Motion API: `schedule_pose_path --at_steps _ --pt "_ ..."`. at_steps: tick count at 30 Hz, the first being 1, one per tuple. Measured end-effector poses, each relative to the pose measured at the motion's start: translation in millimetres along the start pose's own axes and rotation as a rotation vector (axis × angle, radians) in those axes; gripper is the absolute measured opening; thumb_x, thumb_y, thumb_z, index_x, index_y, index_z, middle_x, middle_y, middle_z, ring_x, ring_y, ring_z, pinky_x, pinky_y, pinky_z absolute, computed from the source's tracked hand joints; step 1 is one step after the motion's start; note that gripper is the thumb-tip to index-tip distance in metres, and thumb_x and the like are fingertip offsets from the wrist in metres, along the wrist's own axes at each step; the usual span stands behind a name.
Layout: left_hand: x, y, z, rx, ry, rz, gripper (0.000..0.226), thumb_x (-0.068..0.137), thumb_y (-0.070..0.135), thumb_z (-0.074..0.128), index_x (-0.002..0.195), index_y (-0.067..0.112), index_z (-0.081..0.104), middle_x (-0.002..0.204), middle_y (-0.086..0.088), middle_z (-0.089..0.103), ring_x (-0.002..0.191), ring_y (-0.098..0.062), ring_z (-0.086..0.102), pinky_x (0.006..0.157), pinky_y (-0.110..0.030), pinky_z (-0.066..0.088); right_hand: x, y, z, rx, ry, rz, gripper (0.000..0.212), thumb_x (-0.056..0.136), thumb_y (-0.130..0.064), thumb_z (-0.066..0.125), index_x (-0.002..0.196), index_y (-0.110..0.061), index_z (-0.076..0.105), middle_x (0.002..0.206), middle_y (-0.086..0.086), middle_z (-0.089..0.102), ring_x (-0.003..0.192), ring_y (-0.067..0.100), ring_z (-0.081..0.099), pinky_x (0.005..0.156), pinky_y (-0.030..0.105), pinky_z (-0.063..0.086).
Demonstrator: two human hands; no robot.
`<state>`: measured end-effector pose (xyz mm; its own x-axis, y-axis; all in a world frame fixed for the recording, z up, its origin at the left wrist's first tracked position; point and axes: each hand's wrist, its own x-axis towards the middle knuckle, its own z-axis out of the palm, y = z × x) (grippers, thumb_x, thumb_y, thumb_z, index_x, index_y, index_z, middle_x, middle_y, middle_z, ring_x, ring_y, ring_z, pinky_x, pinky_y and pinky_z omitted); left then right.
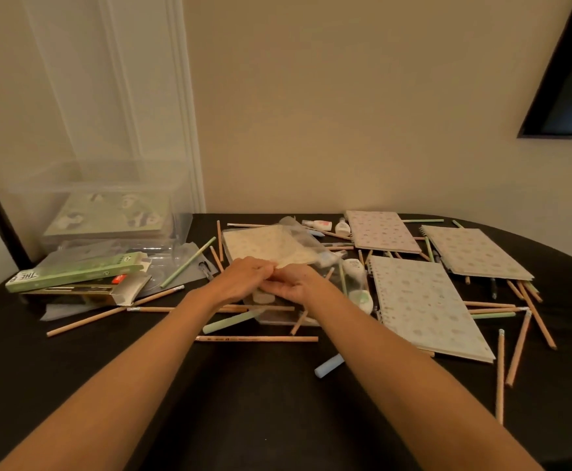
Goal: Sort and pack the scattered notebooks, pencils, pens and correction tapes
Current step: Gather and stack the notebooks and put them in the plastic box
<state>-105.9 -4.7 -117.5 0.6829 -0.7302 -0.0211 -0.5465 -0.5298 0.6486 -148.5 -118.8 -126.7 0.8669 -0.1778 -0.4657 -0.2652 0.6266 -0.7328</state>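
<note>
In the middle of the dark table (260,402), the left hand (243,278) and right hand (294,286) meet, fingers curled, pinching the near edge of a sleeved notebook (264,246). Little looks packed: a green notebook (107,215) lies in the clear box (84,178) far left, while three notebooks (423,304), many pencils (257,338) and correction tapes (354,266) lie scattered, mostly to the right

Dim, warm yellowish light fills the room, leaving the wall (345,113) evenly lit and the black table (243,402) nearly featureless. Shadows are soft and faint. A weak sheen shows on the clear box (90,185) and the wrapped notebook (267,246). Everything looks slightly soft, and the table edge bows at the sides.
</note>
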Motion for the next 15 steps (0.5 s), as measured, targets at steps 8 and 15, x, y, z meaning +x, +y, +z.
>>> schedule_pose_path --at_steps 8,15 --pt "13.7 42.5 8.3 0.130 0.215 -0.083 0.020 0.081 0.014 0.044 0.068 0.008 0.057 0.093 -0.020 0.062 0.093 -0.036 0.054 0.081 -0.040 0.042 -47.4 -37.3 -57.8 -0.354 -0.113 0.036 0.035 0.094 0.001 0.045 0.128 0.006 0.041 0.106 0.024 0.064 0.101 0.028 0.065 0.079 0.032 0.057" --pt "26.8 125.0 66.3 0.169 0.443 0.244 0.026 0.090 0.015 0.043 0.098 0.005 0.065 0.106 -0.008 0.058 0.103 -0.023 0.048 0.086 -0.037 0.044 -95.9 -95.3 -162.3 -0.504 0.430 -0.271 0.018 0.092 -0.012 0.053 0.104 -0.003 0.062 0.083 0.012 0.070 0.060 0.012 0.065 0.048 0.020 0.051"
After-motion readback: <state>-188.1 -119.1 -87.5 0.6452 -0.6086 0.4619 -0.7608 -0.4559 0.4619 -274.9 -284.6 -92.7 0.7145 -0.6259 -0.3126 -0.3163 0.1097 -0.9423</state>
